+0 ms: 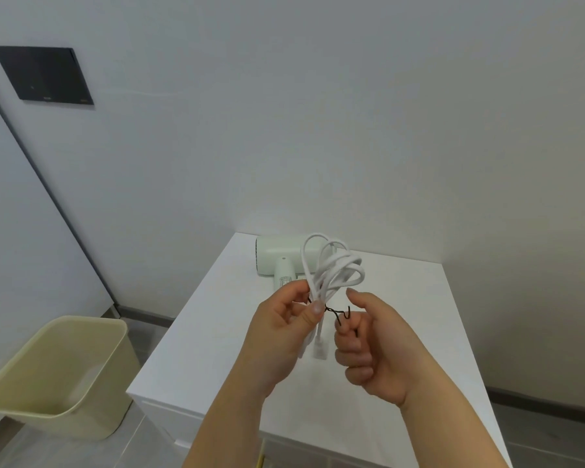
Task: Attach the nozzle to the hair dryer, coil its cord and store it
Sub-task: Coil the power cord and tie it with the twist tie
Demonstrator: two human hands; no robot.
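- The cord point(331, 268) is the floppy bit here. It looks light, soft and rubbery, and I'd bet the loops spring open the second the grip loosens. Best place to hold it is the waist of the bundle, where all the strands bunch up.
- That's where the left hand point(284, 329) has it, thumb and fingers point(316, 307) pinched around the gathered strands. It's held up above the worktop point(402, 315), mid-view.
- The right hand point(372, 349) is at 3 o'clock from the bundle. It's curled up, its fingers point(350, 329) pinching the loose end of a thin black twist tie point(335, 312) that runs over from the bundle. That wire probably holds a bend, but it's tiny and easy to fumble, so fingertip work.
- Looks-wise the cord is white, with several uneven loops fanning up to 12 o'clock. The plug point(320, 349) dangles at 6 o'clock.
- The hair dryer point(277, 255) is pale, smooth plastic, lying on the worktop at 12 o'clock behind the loops. I'd guess it's the heaviest piece and a bit slick, so grab it by the handle.
- Can't tell if the nozzle is on, since the cord hides that end.
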